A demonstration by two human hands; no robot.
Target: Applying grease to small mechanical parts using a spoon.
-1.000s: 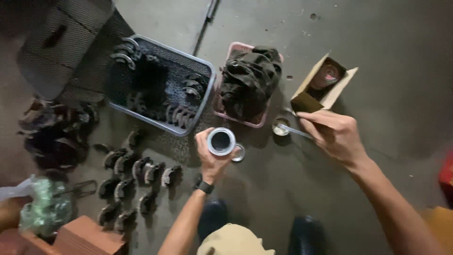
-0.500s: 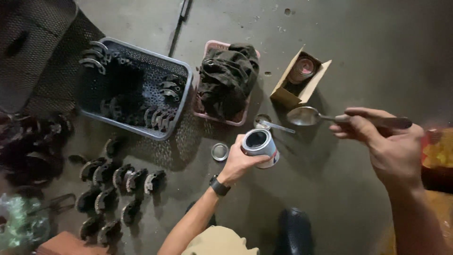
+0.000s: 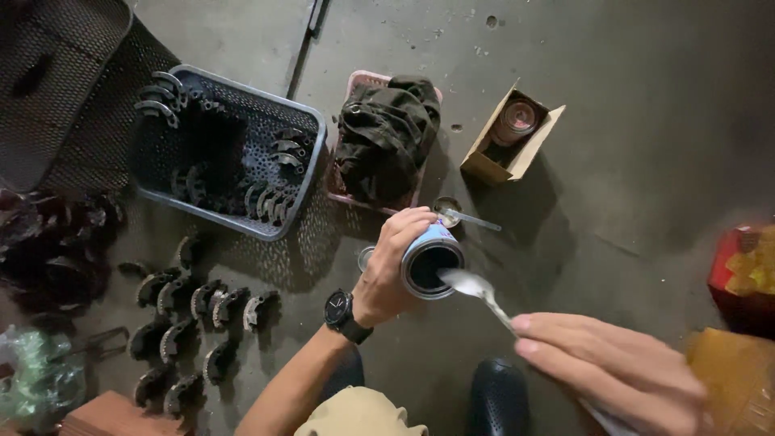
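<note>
While the left hand (image 3: 387, 270) has its fingers wrapped around one small round can (image 3: 430, 262) near the middle of the frame, its open top looks black inside. At lower right, the right hand (image 3: 622, 375) pinches one shiny spoon (image 3: 472, 287), bowl at the can's rim.

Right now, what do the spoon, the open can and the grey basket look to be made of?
The spoon looks like polished metal: its bowl glints silver. The open can, held in the left hand, seems to be thin sheet metal, with a bright rim around a dark inside. The grey basket is probably moulded plastic, given its matte perforated walls.
</note>
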